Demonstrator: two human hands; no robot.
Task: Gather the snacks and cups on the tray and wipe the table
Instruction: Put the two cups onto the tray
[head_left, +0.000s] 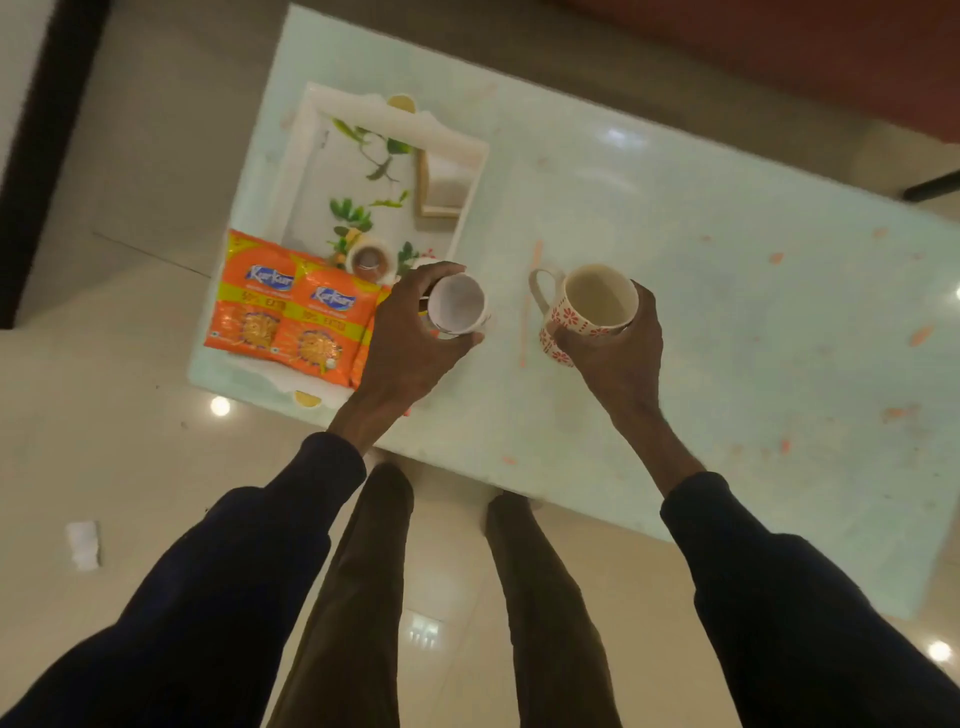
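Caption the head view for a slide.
Left hand holds a white cup at the tray edge beside snack packets; right hand holds a flowered mug.

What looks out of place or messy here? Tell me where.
The table is dirty: a long pink-orange streak shows between the white cup in the left hand and the patterned mug in the right hand, with similar spots scattered to the right. A white scrap lies on the floor.

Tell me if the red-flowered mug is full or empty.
Empty, it seems: the red-flowered mug, gripped by the right hand, shows a bare pale inside, no liquid.
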